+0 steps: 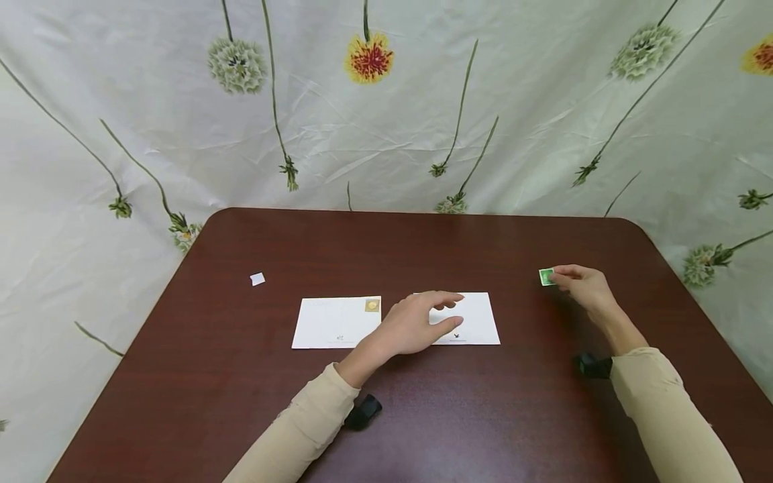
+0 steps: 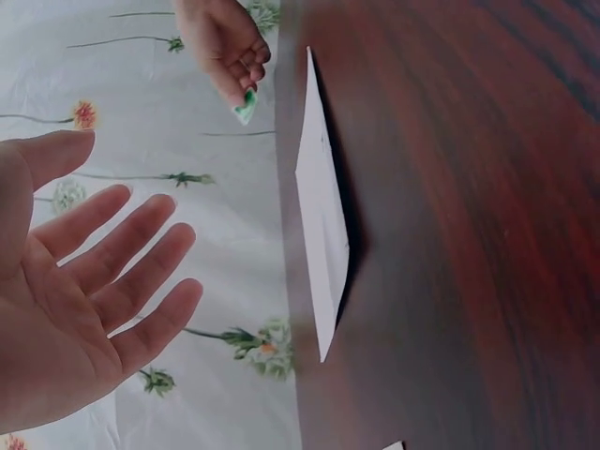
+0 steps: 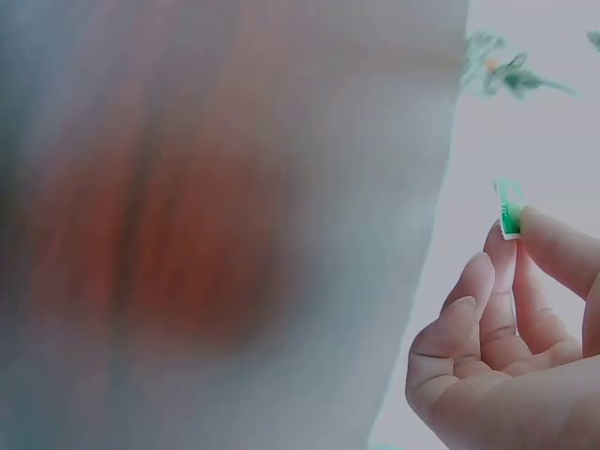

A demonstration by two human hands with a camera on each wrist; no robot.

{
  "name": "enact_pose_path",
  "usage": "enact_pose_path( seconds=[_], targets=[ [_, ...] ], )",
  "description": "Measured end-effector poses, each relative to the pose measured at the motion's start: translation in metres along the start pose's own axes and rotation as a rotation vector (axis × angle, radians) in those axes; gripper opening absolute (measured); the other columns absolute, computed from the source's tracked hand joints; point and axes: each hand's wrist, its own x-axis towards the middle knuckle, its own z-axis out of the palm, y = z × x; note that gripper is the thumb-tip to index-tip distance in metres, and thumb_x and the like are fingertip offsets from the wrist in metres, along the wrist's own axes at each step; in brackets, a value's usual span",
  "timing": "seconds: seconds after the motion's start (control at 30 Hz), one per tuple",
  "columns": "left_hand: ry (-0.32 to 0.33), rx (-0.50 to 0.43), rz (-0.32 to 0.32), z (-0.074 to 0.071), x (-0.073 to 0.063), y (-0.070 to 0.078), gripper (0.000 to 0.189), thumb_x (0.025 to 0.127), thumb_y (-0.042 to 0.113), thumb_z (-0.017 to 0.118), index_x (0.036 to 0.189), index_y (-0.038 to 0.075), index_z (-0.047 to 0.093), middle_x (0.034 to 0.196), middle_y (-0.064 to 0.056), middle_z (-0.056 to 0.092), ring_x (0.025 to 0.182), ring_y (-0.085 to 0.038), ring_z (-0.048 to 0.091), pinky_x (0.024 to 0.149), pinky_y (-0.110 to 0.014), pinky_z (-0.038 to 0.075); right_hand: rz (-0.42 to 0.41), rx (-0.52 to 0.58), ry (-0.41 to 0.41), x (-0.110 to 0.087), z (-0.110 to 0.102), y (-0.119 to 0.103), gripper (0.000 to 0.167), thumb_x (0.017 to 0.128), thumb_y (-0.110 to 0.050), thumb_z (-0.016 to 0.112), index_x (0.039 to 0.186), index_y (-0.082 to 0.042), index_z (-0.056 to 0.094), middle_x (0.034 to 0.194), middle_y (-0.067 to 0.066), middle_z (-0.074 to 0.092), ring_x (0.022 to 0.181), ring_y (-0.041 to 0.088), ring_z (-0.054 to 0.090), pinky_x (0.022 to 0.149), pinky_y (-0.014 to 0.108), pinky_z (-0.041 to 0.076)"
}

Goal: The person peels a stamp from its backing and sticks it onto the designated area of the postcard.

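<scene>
Between thumb and fingertips my right hand (image 1: 584,288) pinches a small green stamp (image 1: 546,276) with a white border, held above the right part of the table. The right wrist view shows the stamp (image 3: 509,208) upright at the fingertips. My left hand (image 1: 417,322) hovers over the right-hand white envelope (image 1: 477,318), fingers spread apart and nothing in them; it hides that envelope's left part. A small dark print marks the envelope's lower middle. To the left lies another white envelope (image 1: 332,325) with a gold stamp (image 1: 372,306) in its top right corner.
A small white paper piece (image 1: 258,279) lies at the far left of the dark brown table (image 1: 241,402). Behind the table's far edge hangs a pale cloth (image 1: 398,121) printed with flowers. Each wrist carries a black camera (image 1: 364,412) on its underside.
</scene>
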Motion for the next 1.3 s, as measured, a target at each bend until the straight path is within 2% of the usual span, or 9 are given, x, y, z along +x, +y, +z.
enact_pose_path(
  seconds=[0.13, 0.33, 0.63, 0.77, 0.93, 1.1, 1.3],
  targets=[
    [0.023, -0.014, -0.003, -0.003, -0.001, -0.002, 0.037, 0.095, 0.029, 0.06, 0.13, 0.018, 0.06, 0.12, 0.003, 0.063, 0.108, -0.014, 0.058, 0.084, -0.036, 0.046, -0.064, 0.013, -0.032, -0.004, 0.01, -0.019, 0.048, 0.098, -0.031, 0.054, 0.126, 0.008, 0.052, 0.108, 0.01, 0.055, 0.098, 0.031, 0.052, 0.082, 0.037, 0.043],
    [0.103, -0.064, -0.008, -0.007, -0.001, -0.005, 0.037, 0.094, 0.027, 0.062, 0.129, 0.014, 0.06, 0.12, 0.0, 0.063, 0.104, -0.014, 0.06, 0.082, -0.035, 0.047, -0.139, 0.065, -0.076, -0.008, 0.032, -0.05, 0.041, 0.097, -0.025, 0.057, 0.122, 0.007, 0.055, 0.092, -0.001, 0.06, 0.089, 0.024, 0.055, 0.078, 0.033, 0.045],
    [0.266, -0.184, -0.048, -0.011, 0.0, -0.009, 0.03, 0.092, 0.017, 0.064, 0.119, 0.004, 0.065, 0.107, -0.004, 0.067, 0.092, -0.016, 0.065, 0.074, -0.028, 0.047, -0.244, 0.137, -0.174, -0.024, 0.078, -0.091, 0.029, 0.096, -0.018, 0.06, 0.114, 0.004, 0.059, 0.092, 0.007, 0.063, 0.087, 0.027, 0.055, 0.07, 0.03, 0.045],
    [0.317, -0.251, -0.083, -0.015, 0.001, -0.013, 0.027, 0.093, 0.019, 0.063, 0.115, 0.003, 0.068, 0.101, -0.005, 0.069, 0.087, -0.014, 0.067, 0.071, -0.027, 0.05, -0.296, 0.163, -0.205, -0.035, 0.097, -0.106, 0.023, 0.094, -0.014, 0.061, 0.11, 0.003, 0.061, 0.092, 0.011, 0.063, 0.084, 0.027, 0.056, 0.072, 0.033, 0.047],
    [0.33, -0.301, -0.132, -0.016, 0.002, -0.016, 0.024, 0.093, 0.022, 0.064, 0.109, 0.005, 0.071, 0.095, -0.004, 0.071, 0.085, -0.013, 0.068, 0.069, -0.028, 0.052, -0.363, 0.174, -0.21, -0.045, 0.111, -0.118, 0.017, 0.093, -0.01, 0.063, 0.105, 0.003, 0.063, 0.088, 0.008, 0.065, 0.081, 0.029, 0.058, 0.072, 0.033, 0.049],
    [0.337, -0.309, -0.138, -0.017, 0.002, -0.017, 0.02, 0.092, 0.02, 0.066, 0.102, 0.004, 0.072, 0.091, -0.004, 0.072, 0.081, -0.013, 0.068, 0.068, -0.029, 0.052, -0.384, 0.189, -0.209, -0.05, 0.118, -0.122, 0.015, 0.092, -0.008, 0.064, 0.102, 0.002, 0.064, 0.087, 0.011, 0.065, 0.082, 0.037, 0.056, 0.068, 0.031, 0.047],
    [0.356, -0.3, -0.151, -0.02, 0.001, -0.017, 0.016, 0.091, 0.016, 0.067, 0.098, 0.004, 0.073, 0.089, -0.005, 0.071, 0.08, -0.014, 0.068, 0.068, -0.029, 0.052, -0.405, 0.213, -0.208, -0.053, 0.123, -0.124, 0.014, 0.092, -0.007, 0.064, 0.102, 0.002, 0.064, 0.086, 0.012, 0.065, 0.082, 0.04, 0.057, 0.069, 0.029, 0.047]
  ],
)
